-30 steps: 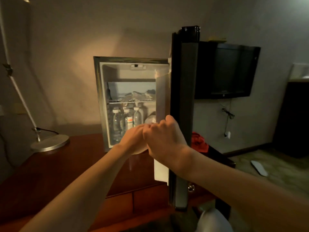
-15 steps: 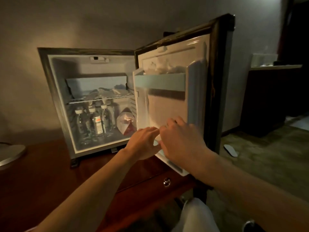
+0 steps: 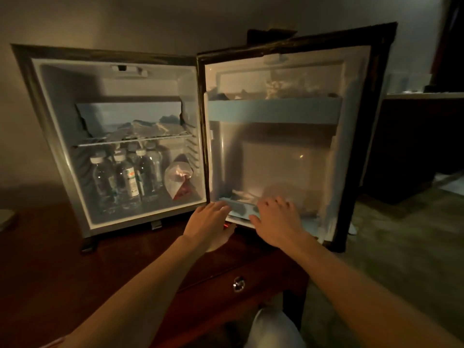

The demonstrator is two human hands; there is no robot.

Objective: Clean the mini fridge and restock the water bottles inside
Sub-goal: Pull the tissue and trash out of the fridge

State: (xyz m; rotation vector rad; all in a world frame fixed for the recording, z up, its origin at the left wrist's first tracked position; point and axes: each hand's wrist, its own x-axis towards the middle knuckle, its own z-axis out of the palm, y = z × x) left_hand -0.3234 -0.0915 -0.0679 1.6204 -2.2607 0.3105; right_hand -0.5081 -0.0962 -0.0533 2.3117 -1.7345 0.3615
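Reaching forward, we have both hands at the bottom edge of the open fridge door (image 3: 288,159). Our left hand (image 3: 209,226) lies with its fingers stretched out and only lightly bent, the tips against the near lip of the lower door shelf (image 3: 241,208); it has hold of nothing we can make out. Our right hand (image 3: 277,222) is spread just beside it to the right, fingers straight and fanned over the same shelf, where something pale lies, too blurred to name; whether the fingers touch it we cannot tell. Above the hands the door's inner face rises to an upper door shelf (image 3: 273,111) with pale, crumpled things tucked behind its rail. To the left the mini fridge (image 3: 50,136) stands open on the dark wooden tabletop (image 3: 50,272), its cavity lit dimly. On its floor a cluster of water bottles (image 3: 125,177) with white caps stands upright at the left, and a clear plastic bag (image 3: 179,178) with something red inside leans at the right, near the hinge. A wire shelf (image 3: 133,141) above them carries more crumpled plastic. Near us, a drawer knob (image 3: 238,283) shows on the front of the furniture below the tabletop.
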